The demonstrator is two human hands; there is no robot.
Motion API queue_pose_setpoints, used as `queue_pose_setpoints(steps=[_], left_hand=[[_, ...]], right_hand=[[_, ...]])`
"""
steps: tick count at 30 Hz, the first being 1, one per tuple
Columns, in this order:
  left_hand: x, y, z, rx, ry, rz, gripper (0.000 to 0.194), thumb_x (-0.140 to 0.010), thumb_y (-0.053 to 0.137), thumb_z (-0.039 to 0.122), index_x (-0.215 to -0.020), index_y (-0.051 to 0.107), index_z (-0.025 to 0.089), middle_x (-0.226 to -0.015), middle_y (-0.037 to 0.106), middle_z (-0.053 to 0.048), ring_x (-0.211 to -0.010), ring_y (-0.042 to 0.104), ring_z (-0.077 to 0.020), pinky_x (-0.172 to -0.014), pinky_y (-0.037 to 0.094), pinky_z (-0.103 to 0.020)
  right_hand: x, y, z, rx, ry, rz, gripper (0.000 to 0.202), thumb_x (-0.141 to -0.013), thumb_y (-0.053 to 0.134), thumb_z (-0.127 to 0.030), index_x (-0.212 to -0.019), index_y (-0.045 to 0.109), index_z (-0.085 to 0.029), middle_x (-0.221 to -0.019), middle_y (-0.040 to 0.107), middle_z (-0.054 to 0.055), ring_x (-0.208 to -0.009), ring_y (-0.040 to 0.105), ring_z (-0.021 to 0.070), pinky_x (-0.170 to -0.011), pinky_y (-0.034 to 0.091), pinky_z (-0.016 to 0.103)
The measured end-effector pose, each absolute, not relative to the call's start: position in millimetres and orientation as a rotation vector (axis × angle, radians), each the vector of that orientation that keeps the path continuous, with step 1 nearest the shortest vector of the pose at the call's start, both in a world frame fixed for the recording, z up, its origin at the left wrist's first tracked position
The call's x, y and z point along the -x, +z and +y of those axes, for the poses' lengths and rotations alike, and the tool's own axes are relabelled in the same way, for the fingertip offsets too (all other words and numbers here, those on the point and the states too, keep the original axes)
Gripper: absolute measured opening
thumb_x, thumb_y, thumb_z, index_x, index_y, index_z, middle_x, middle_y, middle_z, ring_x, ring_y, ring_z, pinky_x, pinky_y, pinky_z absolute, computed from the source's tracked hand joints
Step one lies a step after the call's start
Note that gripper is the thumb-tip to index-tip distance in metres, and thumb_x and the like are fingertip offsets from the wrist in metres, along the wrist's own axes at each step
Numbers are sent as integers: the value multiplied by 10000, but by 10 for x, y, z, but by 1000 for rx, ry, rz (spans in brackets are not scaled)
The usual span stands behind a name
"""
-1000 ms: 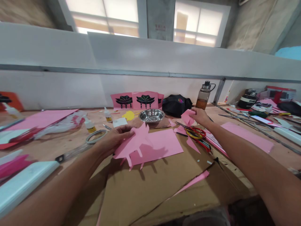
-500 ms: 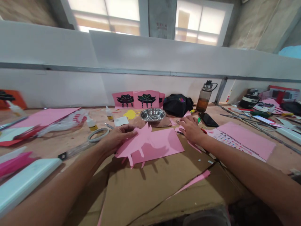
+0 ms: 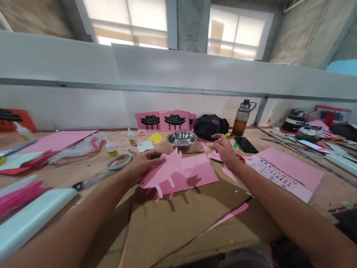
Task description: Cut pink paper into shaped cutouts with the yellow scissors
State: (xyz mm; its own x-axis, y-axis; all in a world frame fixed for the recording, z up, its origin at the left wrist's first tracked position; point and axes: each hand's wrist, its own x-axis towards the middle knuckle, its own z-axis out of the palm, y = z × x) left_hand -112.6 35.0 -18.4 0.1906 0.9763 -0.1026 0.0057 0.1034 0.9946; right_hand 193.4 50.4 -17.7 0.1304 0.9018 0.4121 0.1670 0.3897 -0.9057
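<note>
A pink paper cutout (image 3: 164, 169) with a pointed top and thin legs is pinched along its upper left edge by my left hand (image 3: 147, 162). It is tilted, and its shadow falls on a flat pink paper sheet (image 3: 200, 169) just behind. My right hand (image 3: 224, 149) hovers over pink paper scraps at the back right, fingers bent and apart, with nothing visible in them. Close by are a dark pencil-like stick (image 3: 216, 160) and red handles (image 3: 240, 158), partly hidden by my wrist. Brown cardboard (image 3: 178, 227) lies underneath.
Behind stand a steel bowl (image 3: 182, 139), a black cloth bag (image 3: 211, 126), a drink bottle (image 3: 242, 117) and pink cards (image 3: 174, 121) with black hat-like shapes. A phone (image 3: 245, 145) and a printed sheet (image 3: 279, 175) lie right; glue bottles (image 3: 111, 149) and a tape ring (image 3: 119, 161) left.
My right hand has risen slightly off the scraps and its fingers have spread. My left hand keeps the cutout, which has shifted a little to the right. The view has tilted slightly upward.
</note>
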Motion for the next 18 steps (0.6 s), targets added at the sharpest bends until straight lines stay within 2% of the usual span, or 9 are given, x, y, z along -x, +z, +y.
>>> queue_pose_setpoints(steps=[3, 7, 11, 15, 18], left_hand=[[1133, -212, 370, -1240, 989, 1108, 399, -568, 890, 382, -868, 686, 217, -833, 712, -81, -668, 654, -205, -533, 559, -304], [1138, -229, 382, -1275, 970, 1121, 391, -590, 870, 393, -881, 687, 207, -822, 704, -77, -665, 655, -204, -530, 551, -302], [1142, -212, 372, -1225, 1005, 1087, 377, -572, 887, 375, -848, 687, 212, -814, 701, -62, -649, 646, -190, -524, 546, -294], [1135, -189, 354, -1200, 1002, 1082, 397, -550, 906, 360, -851, 691, 217, -795, 702, -49, -636, 642, -182, -518, 547, -283], [1123, -186, 346, -1198, 1007, 1086, 427, -530, 916, 368, -861, 696, 210, -792, 703, -43, -613, 632, -164, -496, 533, -256]], right_hand=[[-2003, -164, 523, 819, 1028, -1015, 260, -604, 549, -150, -859, 532, -198, -560, 407, -83, -525, 360, 99, -554, 320, 238], [-2235, -63, 549, 622, 1188, -712, 173, -641, 535, -135, -798, 509, -202, -485, 292, -101, -464, 339, 94, -545, 375, 241], [-2582, 48, 587, 638, 1066, -441, 224, -657, 504, 5, -749, 468, -195, -441, 254, -119, -408, 255, 66, -486, 328, 197], [-2860, 62, 600, 658, 947, -366, 251, -700, 481, 11, -694, 360, -208, -417, 223, -130, -380, 233, 62, -460, 309, 180], [-2873, 22, 583, 682, 939, -386, 236, -697, 541, 7, -777, 485, -208, -425, 280, -137, -383, 268, 58, -458, 318, 177]])
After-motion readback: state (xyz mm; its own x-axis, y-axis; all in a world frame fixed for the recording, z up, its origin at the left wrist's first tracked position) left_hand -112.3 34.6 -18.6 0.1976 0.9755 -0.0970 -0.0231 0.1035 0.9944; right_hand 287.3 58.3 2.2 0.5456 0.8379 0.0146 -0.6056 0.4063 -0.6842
